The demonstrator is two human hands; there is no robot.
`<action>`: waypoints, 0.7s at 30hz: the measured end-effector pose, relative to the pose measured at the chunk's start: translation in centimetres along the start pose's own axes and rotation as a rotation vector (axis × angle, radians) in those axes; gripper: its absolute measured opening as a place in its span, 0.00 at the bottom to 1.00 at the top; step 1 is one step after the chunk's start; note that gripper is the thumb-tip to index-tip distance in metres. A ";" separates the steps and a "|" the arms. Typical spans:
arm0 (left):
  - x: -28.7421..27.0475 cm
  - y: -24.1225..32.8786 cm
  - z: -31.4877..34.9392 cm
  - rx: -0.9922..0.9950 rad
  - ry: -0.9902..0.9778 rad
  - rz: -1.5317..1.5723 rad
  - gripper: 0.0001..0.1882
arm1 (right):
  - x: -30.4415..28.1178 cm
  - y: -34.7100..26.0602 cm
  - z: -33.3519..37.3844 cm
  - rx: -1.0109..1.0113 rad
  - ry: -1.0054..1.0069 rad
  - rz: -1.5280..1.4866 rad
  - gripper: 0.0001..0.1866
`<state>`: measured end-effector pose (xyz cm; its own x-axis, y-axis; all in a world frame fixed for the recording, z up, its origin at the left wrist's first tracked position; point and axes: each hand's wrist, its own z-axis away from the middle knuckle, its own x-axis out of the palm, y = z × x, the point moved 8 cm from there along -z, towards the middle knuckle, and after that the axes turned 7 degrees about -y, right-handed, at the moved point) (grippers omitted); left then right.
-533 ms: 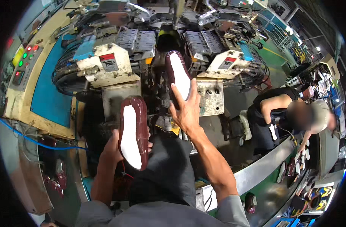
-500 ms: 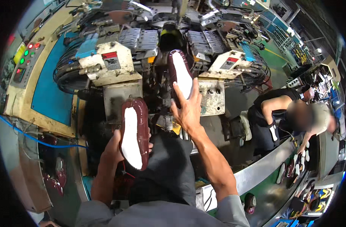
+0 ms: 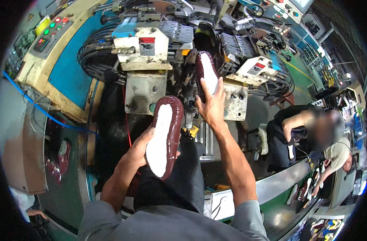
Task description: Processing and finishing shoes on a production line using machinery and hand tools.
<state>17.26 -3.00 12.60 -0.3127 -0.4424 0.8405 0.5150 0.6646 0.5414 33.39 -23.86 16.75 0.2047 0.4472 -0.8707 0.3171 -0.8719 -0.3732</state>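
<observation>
A burgundy shoe upper [image 3: 176, 132] with a white insole on its underside is in my left hand [image 3: 138, 149]. It stands sole toward me, toe end up, my thumb at its left edge and fingertips showing at its right. A second burgundy shoe upper [image 3: 200, 76], also with its white underside showing, sits at the middle of the machine [image 3: 149, 44]. My right hand [image 3: 212, 105] grips the near end of this one, fingers spread over the white underside. The part of the machine behind and under that shoe is mostly hidden.
Metal plates [image 3: 145, 90] and black hoses [image 3: 96, 56] flank the machine. A control panel [image 3: 51, 36] with lit buttons stands at left, a blue hose [image 3: 42, 107] below it. Rightward, a person [image 3: 296, 124] bends near a metal-edged bench [image 3: 282, 178]; several shoes [image 3: 306, 188] lie beyond.
My view has turned, so the machine sits tilted and farther right in the picture. The left-hand shoe is nearer the right hand and slightly higher. My right hand stays on its shoe.
</observation>
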 end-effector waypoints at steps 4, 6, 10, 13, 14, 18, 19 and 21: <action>0.0 0.0 0.1 0.031 0.081 -0.076 0.38 | 0.8 -3.2 1.3 -0.128 0.100 0.106 0.41; 0.4 0.2 -0.3 0.027 0.069 -0.098 0.38 | 1.4 -3.1 1.5 -0.131 0.088 0.090 0.41; 0.5 -0.6 -1.7 -0.035 0.035 -0.107 0.44 | 2.2 -2.8 0.9 -0.148 0.086 0.067 0.42; 0.3 -1.5 -2.8 -0.086 0.022 -0.002 0.43 | 2.2 -2.2 -2.0 -0.157 0.139 0.039 0.40; 0.1 -1.6 -3.2 -0.099 0.048 -0.005 0.43 | 2.3 -1.8 -3.4 -0.164 0.155 0.069 0.39; -0.9 -0.2 -5.0 0.010 0.171 -0.321 0.40 | 3.0 -1.1 -9.0 -0.179 0.182 0.139 0.36; -1.0 -0.3 -5.4 0.005 0.184 -0.314 0.40 | 3.0 -0.8 -10.0 -0.176 0.186 0.153 0.36; -1.3 1.0 -6.3 0.017 0.283 -0.587 0.41 | 2.6 -0.5 -12.3 -0.213 0.260 0.182 0.34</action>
<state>23.16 -5.58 11.91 -0.3148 -0.8748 0.3682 0.3089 0.2723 0.9113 45.14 -19.85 18.61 0.4950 0.3486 -0.7959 0.4335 -0.8929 -0.1215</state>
